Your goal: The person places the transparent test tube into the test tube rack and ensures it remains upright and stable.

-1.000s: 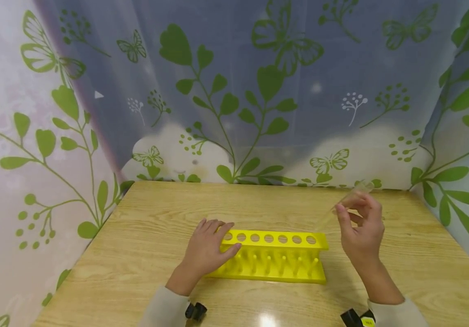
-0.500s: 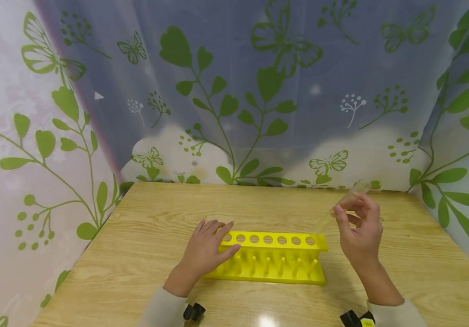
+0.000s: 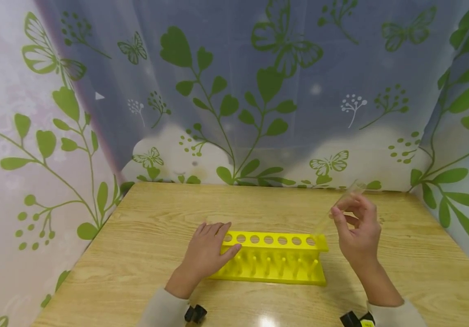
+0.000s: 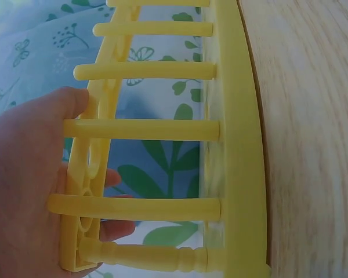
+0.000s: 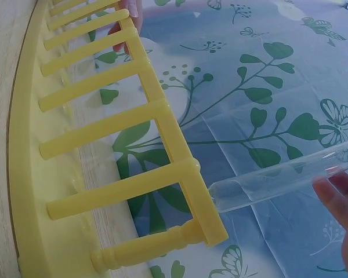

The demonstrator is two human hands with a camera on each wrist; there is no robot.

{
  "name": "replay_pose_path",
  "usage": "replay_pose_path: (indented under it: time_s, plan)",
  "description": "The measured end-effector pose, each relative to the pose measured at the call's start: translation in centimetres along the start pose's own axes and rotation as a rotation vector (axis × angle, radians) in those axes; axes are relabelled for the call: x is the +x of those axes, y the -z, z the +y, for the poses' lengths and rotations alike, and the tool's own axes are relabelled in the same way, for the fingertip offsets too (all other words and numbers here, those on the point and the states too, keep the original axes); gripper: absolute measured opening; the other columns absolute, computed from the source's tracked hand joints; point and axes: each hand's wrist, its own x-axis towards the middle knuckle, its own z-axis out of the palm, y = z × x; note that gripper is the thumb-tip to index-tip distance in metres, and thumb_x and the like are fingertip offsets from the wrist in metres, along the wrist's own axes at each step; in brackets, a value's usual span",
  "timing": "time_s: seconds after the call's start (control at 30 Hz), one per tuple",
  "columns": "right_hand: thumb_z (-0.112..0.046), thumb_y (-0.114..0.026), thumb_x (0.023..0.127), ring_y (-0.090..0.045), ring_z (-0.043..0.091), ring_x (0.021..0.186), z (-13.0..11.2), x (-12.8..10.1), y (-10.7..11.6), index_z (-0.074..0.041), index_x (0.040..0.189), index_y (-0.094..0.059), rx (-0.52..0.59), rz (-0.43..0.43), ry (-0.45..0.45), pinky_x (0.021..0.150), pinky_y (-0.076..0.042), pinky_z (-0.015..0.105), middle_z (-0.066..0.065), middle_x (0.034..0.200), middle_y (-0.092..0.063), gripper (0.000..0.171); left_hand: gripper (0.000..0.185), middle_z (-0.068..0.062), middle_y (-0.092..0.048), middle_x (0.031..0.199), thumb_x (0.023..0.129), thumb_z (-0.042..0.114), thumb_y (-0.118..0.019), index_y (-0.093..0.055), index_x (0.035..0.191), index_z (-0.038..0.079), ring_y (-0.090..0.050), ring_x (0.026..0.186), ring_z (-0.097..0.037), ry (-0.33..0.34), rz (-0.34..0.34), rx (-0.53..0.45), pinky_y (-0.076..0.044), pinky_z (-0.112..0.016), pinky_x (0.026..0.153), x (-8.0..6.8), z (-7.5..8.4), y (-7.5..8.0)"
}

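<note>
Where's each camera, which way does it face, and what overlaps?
Head: on the head, facing forward-down at the yellow rack; left grip, right grip and sleeves show.
Left wrist: worn there, facing the rack's pegs; left grip shows.
Right wrist: worn there, facing rack and clear tube; both grips partly show.
Wrist views share rack and left grip.

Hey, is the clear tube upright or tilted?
Tilted: the tube slants down from the right hand toward the rack, rounded end lower.
</note>
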Motion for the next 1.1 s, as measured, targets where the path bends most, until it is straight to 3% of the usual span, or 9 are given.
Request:
replay_pose_path:
  time_s: [0.37,0.7,1.1]
  plan:
    - [-0.012,-0.066,0.093,-0.061,0.001,0.078,-0.11,-0.04,-0.44,0.021,0.117,-0.041,0.071,-0.019,0.015,0.068,-0.051,0.009,0.006,0.085,-0.06,0.048,0.068,-0.006,-0.058,0.131,0.094,0.06,-0.049,-0.051,0.14,0.01,-0.053,0.123,-0.026,0.011,0.015,0.019,-0.026,-0.053,0.114,0.07,0.0,-0.25]
    - [-0.021,-0.064,0.095,-0.061,-0.002,0.079,-0.19,0.36,-0.7,0.02,0.117,-0.042,0.039,-0.039,0.045,0.067,-0.051,0.008,0.012,0.083,-0.06,0.052,0.068,-0.008,-0.058,0.131,0.094,0.06,-0.049,-0.05,0.142,0.01,-0.052,0.124,-0.027,0.014,0.022,0.023,-0.026,-0.052,0.114,0.27,0.0,0.06]
    - [-0.027,-0.063,0.096,-0.059,-0.003,0.074,-0.33,0.05,-0.26,0.018,0.117,-0.042,0.006,-0.063,0.04,0.063,-0.05,0.007,0.007,0.081,-0.059,0.053,0.068,-0.006,-0.058,0.131,0.094,0.06,-0.049,-0.05,0.141,0.012,-0.052,0.123,-0.026,0.019,0.009,0.014,-0.024,-0.052,0.115,0.1,0.04,-0.24]
